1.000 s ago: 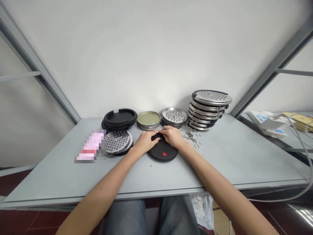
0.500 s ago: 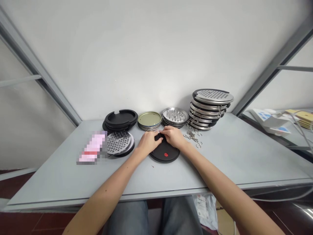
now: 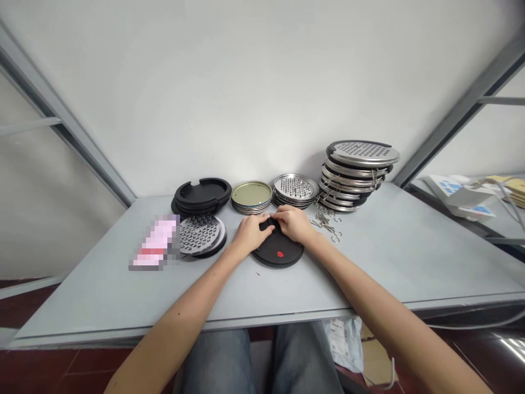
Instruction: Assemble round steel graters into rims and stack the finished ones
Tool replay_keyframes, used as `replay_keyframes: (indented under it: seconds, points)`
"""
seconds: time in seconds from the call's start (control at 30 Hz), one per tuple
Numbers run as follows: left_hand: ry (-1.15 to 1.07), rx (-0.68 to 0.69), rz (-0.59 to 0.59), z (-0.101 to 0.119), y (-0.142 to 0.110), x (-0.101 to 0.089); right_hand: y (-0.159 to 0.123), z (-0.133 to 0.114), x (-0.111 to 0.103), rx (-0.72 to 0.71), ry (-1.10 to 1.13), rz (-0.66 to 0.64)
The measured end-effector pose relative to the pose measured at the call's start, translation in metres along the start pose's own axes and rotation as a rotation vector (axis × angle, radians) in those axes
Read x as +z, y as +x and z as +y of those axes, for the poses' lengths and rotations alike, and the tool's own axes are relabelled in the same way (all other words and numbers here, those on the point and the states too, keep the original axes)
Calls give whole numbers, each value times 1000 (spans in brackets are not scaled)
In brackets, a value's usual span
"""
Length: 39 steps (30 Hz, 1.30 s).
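Note:
A black round disc (image 3: 281,243) with a red spot lies flat on the table in front of me. At its far left edge, my left hand (image 3: 252,232) is closed on the rim, its thumb over the top face. From the right, my right hand (image 3: 292,223) is closed on the far rim, and its fingertips meet those of the left. A tiny bit of shiny metal shows between the fingertips; its shape is mostly hidden. Several loose metal wire clips (image 3: 326,223) with ring ends lie just right of my right hand.
Behind stand black notched rims (image 3: 200,191), olive-green round lids (image 3: 251,192), round metal graters (image 3: 295,187) and a tall stack of grater assemblies (image 3: 356,175). Flat perforated discs (image 3: 200,236) lie left, beside a blurred pink item (image 3: 156,243). A wall rises behind the table.
Both hands stay at the far edge of the black disc, with only slight finger movement. The whole view has shifted a little as the head moved.

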<state>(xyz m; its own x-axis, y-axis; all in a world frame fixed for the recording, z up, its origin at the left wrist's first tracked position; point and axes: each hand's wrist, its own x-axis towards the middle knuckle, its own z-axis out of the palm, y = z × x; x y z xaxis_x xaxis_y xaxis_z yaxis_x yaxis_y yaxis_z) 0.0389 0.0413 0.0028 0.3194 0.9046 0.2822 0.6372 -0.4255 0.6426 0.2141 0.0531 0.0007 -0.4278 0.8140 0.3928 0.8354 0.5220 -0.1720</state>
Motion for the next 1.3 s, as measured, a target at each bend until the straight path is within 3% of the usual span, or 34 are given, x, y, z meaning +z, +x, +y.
replay_keyframes:
  seconds: [0.6, 0.8, 1.3]
  points:
    - [106, 62, -41, -1, 2, 0, -5, -4, -6, 52, -92, -47]
    - [103, 126, -66, -2, 3, -2, -7, -5, -6, 66, -68, -15]
    - [235, 135, -132, 7, 4, -8, -6, -3, -5, 33, -47, 23]
